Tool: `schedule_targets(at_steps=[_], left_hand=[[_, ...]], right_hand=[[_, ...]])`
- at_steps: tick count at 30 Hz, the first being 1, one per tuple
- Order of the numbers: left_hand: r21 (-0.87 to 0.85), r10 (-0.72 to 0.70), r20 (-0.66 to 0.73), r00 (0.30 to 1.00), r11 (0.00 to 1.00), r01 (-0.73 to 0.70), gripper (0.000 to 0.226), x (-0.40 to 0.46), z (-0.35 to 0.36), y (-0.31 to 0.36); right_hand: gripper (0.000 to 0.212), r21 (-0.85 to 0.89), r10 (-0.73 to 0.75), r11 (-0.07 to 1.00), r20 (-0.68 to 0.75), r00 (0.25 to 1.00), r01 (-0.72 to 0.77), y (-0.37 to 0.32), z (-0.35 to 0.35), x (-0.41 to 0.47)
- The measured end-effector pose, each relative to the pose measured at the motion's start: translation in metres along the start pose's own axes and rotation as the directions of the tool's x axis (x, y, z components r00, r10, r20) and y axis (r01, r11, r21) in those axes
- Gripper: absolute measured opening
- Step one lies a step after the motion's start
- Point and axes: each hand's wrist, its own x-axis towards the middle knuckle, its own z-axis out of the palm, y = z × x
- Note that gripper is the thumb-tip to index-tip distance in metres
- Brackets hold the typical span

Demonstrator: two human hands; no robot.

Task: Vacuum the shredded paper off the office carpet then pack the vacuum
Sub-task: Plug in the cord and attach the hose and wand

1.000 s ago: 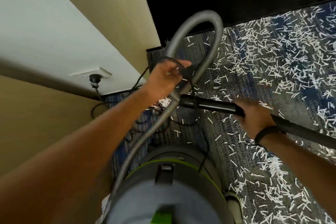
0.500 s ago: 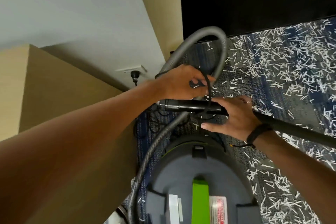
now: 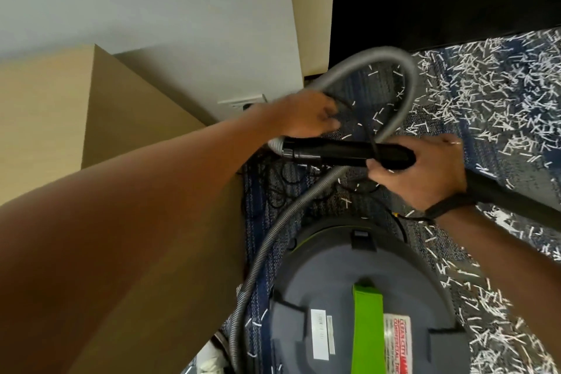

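Vacuum canister [image 3: 364,297]: grey body with a green handle strip and a printed label, standing on the carpet [image 3: 455,130]; taken here as the landmark.

Hose [image 3: 406,82]: grey, ribbed. Leaves the canister's left side, climbs beyond it, loops above the carpet and comes back down to the wand.

Wand [image 3: 334,152]: black tube lying crosswise just beyond the canister, its cuffed end joined to the hose at the left. A further black tube section runs off to the right of the canister, behind the right wrist.

Right hand [image 3: 425,173]: beyond the canister and to its right, fingers curled round the wand's right end, grasping it. Dark band on the wrist.

Left hand [image 3: 306,115]: beyond the canister and to its left, just above the wand's cuffed end. It seems to pinch the thin black cord [image 3: 368,130] there, though motion blur makes this unsure. The cord crosses over the wand.

Shredded paper [image 3: 491,106]: white strips scattered thickly over the blue-grey carpet to the right of and beyond the canister; a few lie inside the hose loop.

Wall outlet [image 3: 243,102]: white plate, far left of the canister, on the grey wall.
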Motion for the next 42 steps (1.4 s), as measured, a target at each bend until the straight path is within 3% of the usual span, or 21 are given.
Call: schedule_targets(at_steps=[4, 8, 10, 14, 18, 22, 24, 31, 36, 39, 42], left_hand=[[-0.001, -0.039, 0.028, 0.999, 0.999, 0.039, 0.047, -0.009, -0.010, -0.033], [-0.038, -0.139, 0.232, 0.963, 0.988, 0.151, 0.058, -0.036, -0.006, -0.043], [-0.158, -0.122, 0.297, 0.947, 0.972, 0.175, 0.057, -0.059, 0.001, -0.029], [-0.356, -0.067, 0.274, 0.959, 0.920, 0.165, 0.085, -0.124, -0.008, 0.011], [-0.450, 0.010, 0.191, 0.982, 0.890, 0.078, 0.077, -0.180, -0.033, 0.028], [-0.556, -0.028, 0.089, 0.996, 0.828, 0.073, 0.035, -0.216, -0.076, 0.057], [-0.563, -0.063, 0.042, 0.997, 0.823, 0.076, 0.030, -0.236, -0.102, 0.070], [-0.481, -0.211, 0.078, 0.974, 0.848, 0.222, 0.056, -0.302, -0.160, 0.104], [-0.500, -0.362, -0.058, 0.930, 0.817, 0.287, 0.058, -0.341, -0.215, 0.106], [-0.431, -0.301, -0.116, 0.947, 0.874, 0.225, 0.067, -0.379, -0.253, 0.113], [-0.350, -0.334, -0.266, 0.904, 0.907, 0.232, 0.070, -0.413, -0.272, 0.102]], right_hand=[[0.036, 0.132, -0.059, 0.990, 0.080, 0.995, 0.048, 0.007, -0.025, 0.004], [0.020, 0.150, -0.101, 0.985, 0.081, 0.992, 0.088, 0.007, -0.042, -0.001], [0.030, 0.130, -0.078, 0.989, 0.049, 0.996, 0.072, 0.007, -0.048, -0.001], [0.043, 0.093, -0.040, 0.995, 0.041, 0.998, 0.036, -0.003, -0.057, 0.003], [0.054, 0.137, -0.037, 0.990, 0.114, 0.993, 0.021, -0.019, -0.072, 0.016], [0.038, 0.198, 0.006, 0.980, 0.127, 0.992, -0.031, -0.042, -0.090, 0.033], [0.034, 0.139, 0.009, 0.990, 0.115, 0.993, -0.025, -0.049, -0.100, 0.041], [0.036, -0.156, 0.119, 0.984, 0.232, 0.965, -0.084, -0.078, -0.145, 0.034], [0.025, -0.146, 0.292, 0.953, 0.210, 0.933, -0.266, -0.070, -0.169, 0.012], [0.031, -0.160, 0.453, 0.890, 0.197, 0.869, -0.428, -0.049, -0.179, 0.003], [0.034, -0.119, 0.561, 0.828, 0.200, 0.803, -0.548, -0.032, -0.182, -0.002]])
